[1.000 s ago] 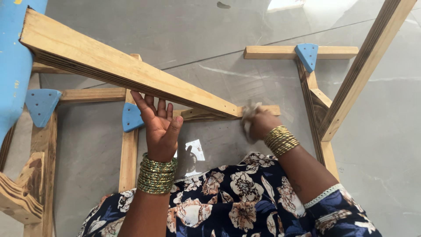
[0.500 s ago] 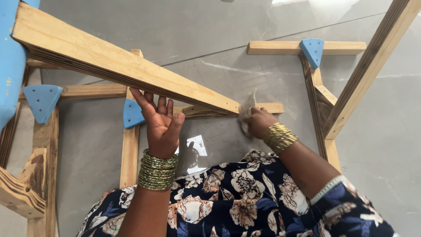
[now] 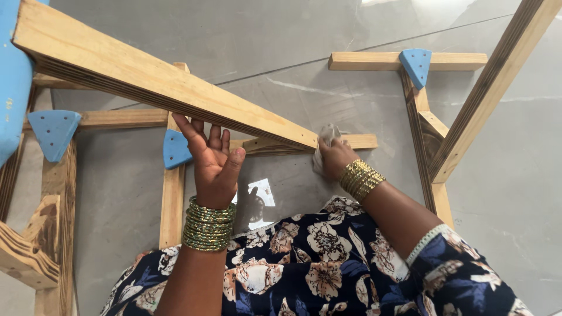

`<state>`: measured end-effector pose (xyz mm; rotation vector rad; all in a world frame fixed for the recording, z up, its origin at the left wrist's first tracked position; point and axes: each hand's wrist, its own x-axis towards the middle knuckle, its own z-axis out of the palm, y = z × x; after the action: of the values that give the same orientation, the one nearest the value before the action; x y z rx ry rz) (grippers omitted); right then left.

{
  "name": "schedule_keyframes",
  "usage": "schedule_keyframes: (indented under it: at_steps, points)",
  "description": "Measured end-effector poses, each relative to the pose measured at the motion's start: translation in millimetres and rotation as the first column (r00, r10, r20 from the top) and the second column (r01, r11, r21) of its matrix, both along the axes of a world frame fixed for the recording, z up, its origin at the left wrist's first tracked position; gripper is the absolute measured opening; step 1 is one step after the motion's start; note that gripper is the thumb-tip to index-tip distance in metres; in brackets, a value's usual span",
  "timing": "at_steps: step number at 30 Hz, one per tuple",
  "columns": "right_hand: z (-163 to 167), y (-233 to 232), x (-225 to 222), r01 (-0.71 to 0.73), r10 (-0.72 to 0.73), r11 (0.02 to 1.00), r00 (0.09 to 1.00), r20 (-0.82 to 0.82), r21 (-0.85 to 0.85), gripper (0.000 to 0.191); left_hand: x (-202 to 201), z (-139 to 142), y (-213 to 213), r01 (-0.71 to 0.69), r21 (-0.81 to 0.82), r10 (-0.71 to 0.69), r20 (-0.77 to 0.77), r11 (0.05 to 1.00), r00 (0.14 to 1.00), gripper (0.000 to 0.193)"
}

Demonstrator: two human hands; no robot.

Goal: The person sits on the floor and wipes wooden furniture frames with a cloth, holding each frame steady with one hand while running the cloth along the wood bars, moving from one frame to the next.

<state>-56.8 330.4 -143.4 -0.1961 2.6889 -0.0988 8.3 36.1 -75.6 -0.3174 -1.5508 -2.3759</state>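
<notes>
Head view shows a long wooden beam [image 3: 164, 88] running from ten o'clock down toward four o'clock, its lower end pointing at the right hand [image 3: 335, 158]. That hand's fingers are bunched tight round a small grey cloth [image 3: 328, 136], pressed against the beam's tip. At six o'clock of the beam, the left hand [image 3: 213, 164] braces its underside, fingers spread and straight.

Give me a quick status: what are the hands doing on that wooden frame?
Left hand open, fingers against the slanted wooden beam. Right hand closed on a grey cloth at the beam's lower end. Nothing in the way.
</notes>
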Motion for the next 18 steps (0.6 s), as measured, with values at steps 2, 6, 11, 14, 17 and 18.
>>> schedule_keyframes:
  at_steps: [2, 6, 11, 14, 17, 18]
  points:
    - [14.3, -8.5, 3.6, -0.065, 0.059, 0.997, 0.992, 0.111, 0.050, 0.048, -2.7, -3.1, -0.6, -0.007, 0.001, 0.007, -0.002, 1.000, 1.000, 0.118]
    - [38.2, -35.5, 24.3, -0.129, 0.113, 0.979, 0.988, -0.107, -0.158, 0.053, -6.7, -9.5, -9.0, 0.002, 0.011, -0.002, -0.015, 1.000, 1.000, 0.118]
    - [28.2, -101.1, 30.5, -0.787, 0.546, 0.617, 0.415, -0.728, 0.015, 0.040, -3.3, -4.4, -10.4, 0.001, 0.008, -0.001, -0.008, 1.000, 1.000, 0.117]
    - [9.8, -125.3, 19.9, -0.659, 0.513, 0.752, 0.585, -0.629, -0.001, 0.034, 0.1, 3.1, -11.2, 0.017, 0.016, -0.017, 0.003, 1.000, 1.000, 0.117]
    - [-5.9, -127.0, 22.4, -0.605, 0.608, 0.770, 0.601, -0.519, 0.203, 0.039, 0.4, 7.8, -15.2, 0.042, 0.022, -0.043, 0.017, 0.999, 0.999, 0.116]
    - [-8.4, -123.1, 24.2, -0.558, 0.603, 0.797, 0.713, -0.358, 0.231, 0.036, 1.0, 8.1, -14.9, 0.038, 0.029, -0.039, 0.018, 0.999, 0.999, 0.116]
